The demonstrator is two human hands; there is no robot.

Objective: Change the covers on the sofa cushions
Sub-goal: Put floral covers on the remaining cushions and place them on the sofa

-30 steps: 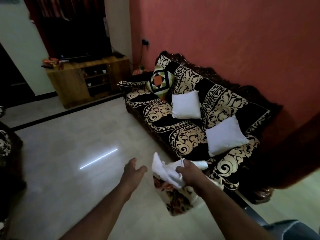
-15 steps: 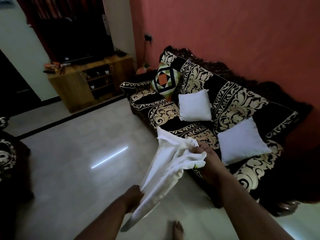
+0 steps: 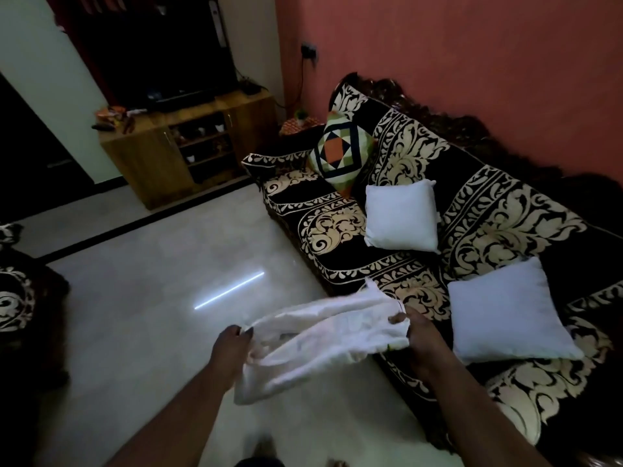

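A cushion cover (image 3: 323,335), turned white side out, stretches between both hands in front of the sofa (image 3: 337,230). My left hand (image 3: 232,348) grips its left end and my right hand (image 3: 418,338) pinches its right end near the sofa's front edge. Two bare white cushions lean on the black-and-cream sofa: one in the middle (image 3: 403,215), one nearer me on the right (image 3: 505,311). A cushion with a geometric patterned cover (image 3: 340,151) stands at the sofa's far end.
A wooden TV cabinet (image 3: 168,153) with a dark television (image 3: 158,48) stands at the back left. Pale tiled floor (image 3: 151,298) spreads left of the sofa. Another patterned seat (image 3: 17,298) sits at the left edge. A red wall (image 3: 472,62) runs behind the sofa.
The cover has gone from hanging steeply between my hands to being spread nearly level. My left hand rose and shifted left along it; my right hand keeps its hold by the sofa edge.
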